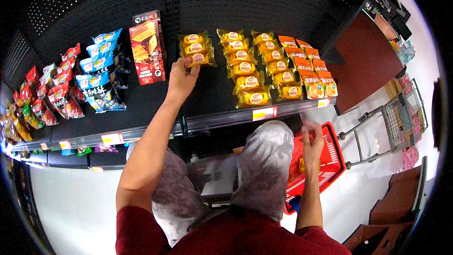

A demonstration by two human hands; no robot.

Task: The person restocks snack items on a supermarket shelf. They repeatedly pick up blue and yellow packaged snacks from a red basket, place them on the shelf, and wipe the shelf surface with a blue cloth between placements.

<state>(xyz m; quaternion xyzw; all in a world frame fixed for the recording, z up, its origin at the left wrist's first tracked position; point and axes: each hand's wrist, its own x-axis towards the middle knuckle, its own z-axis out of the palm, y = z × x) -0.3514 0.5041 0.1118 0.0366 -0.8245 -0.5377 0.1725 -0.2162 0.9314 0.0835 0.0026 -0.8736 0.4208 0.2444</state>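
Observation:
My left hand (183, 79) reaches onto the black shelf and pinches a small yellow-wrapped packaged cake (199, 58) between thumb and fingers. That cake is the front one in a short row, with more of the same packs (193, 38) right behind it. My right hand (313, 137), slightly blurred, is raised over a red plastic shopping basket (334, 148) beside my right knee. Nothing shows between its fingers. A yellow pack (302, 165) lies inside the basket, partly hidden by my right forearm.
Two longer rows of yellow cakes (246, 67) and orange fruit-picture pouches (311, 85) stand to the right. Leftward are an upright brown biscuit box (148, 55), blue snack bags (97, 63) and red bags (63, 95). The shelf's price-rail (226, 122) runs above my knees. A wire cart (403, 117) stands at right.

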